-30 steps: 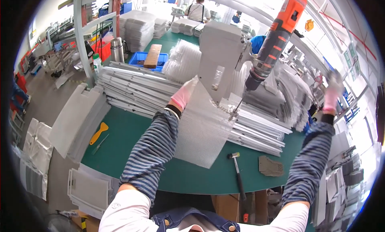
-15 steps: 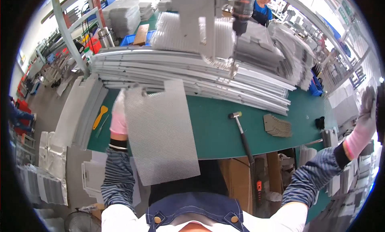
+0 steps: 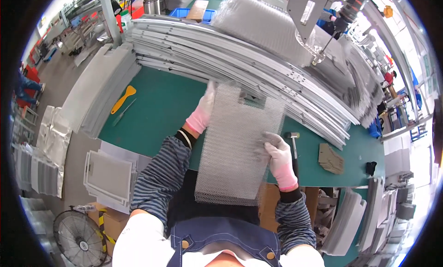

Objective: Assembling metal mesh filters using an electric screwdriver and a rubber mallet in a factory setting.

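Observation:
A grey mesh sheet (image 3: 233, 147) with a notch at its far edge hangs between my gloved hands, over the near edge of the green table and my lap. My left hand (image 3: 203, 111) grips its left edge, the fingertips partly hidden at the rim. At the right edge my right hand (image 3: 279, 160) pinches the sheet between thumb and fingers. Just beyond my right hand lies a hammer (image 3: 293, 138), its handle mostly covered by that hand. A stack of small brownish plates (image 3: 330, 159) sits farther right on the table.
Long pale metal bars (image 3: 240, 59) are piled across the back of the green table (image 3: 157, 105). A yellow scraper (image 3: 123, 100) and a thin screwdriver (image 3: 123, 113) lie at left. A power screwdriver (image 3: 350, 11) hangs overhead. A floor fan (image 3: 79, 237) stands at lower left.
My right hand has come in from the far right and taken the sheet's right edge. My left hand and the sheet have moved right. The view has shifted.

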